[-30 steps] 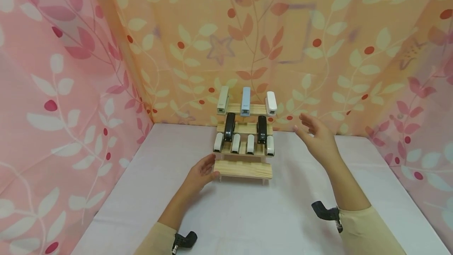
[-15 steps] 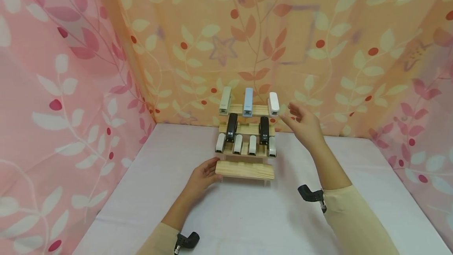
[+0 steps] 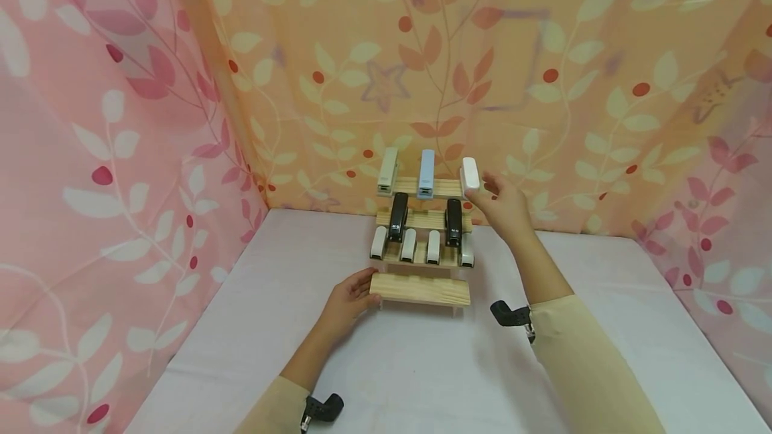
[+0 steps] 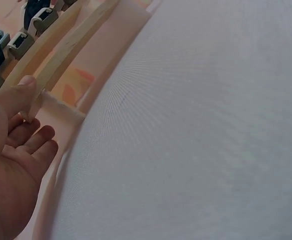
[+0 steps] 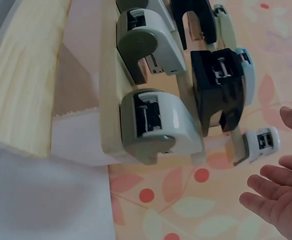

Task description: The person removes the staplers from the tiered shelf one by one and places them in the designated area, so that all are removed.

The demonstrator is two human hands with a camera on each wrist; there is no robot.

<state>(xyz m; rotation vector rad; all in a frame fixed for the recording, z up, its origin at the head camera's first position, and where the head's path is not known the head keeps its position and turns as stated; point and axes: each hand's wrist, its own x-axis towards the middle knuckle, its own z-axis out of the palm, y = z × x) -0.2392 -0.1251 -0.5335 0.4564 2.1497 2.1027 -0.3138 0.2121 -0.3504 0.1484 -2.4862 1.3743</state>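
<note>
A tiered wooden stand (image 3: 419, 290) holds staplers on its upper three steps; the lowest step is bare wood. My left hand (image 3: 345, 303) pinches the left end of that lowest step, thumb on top and fingers beneath in the left wrist view. At the top step's right end is a white stapler (image 3: 470, 174). My right hand (image 3: 505, 209) is beside it, thumb overlapping its lower side in the head view. The right wrist view shows the fingers (image 5: 268, 181) spread, with a gap to the stapler. A blue stapler (image 3: 427, 174) and a pale green stapler (image 3: 388, 171) share that step.
Two black staplers (image 3: 399, 218) lie on the second step, and several small white staplers (image 3: 409, 245) on the step below. The stand is on a white-covered table (image 3: 416, 380), with a floral orange curtain (image 3: 338, 32) behind and pink curtains (image 3: 78, 153) at the sides.
My right hand has moved left to the top white stapler. My left hand has closed in onto the lowest step's end. The view has shifted slightly; the staplers keep their places.
</note>
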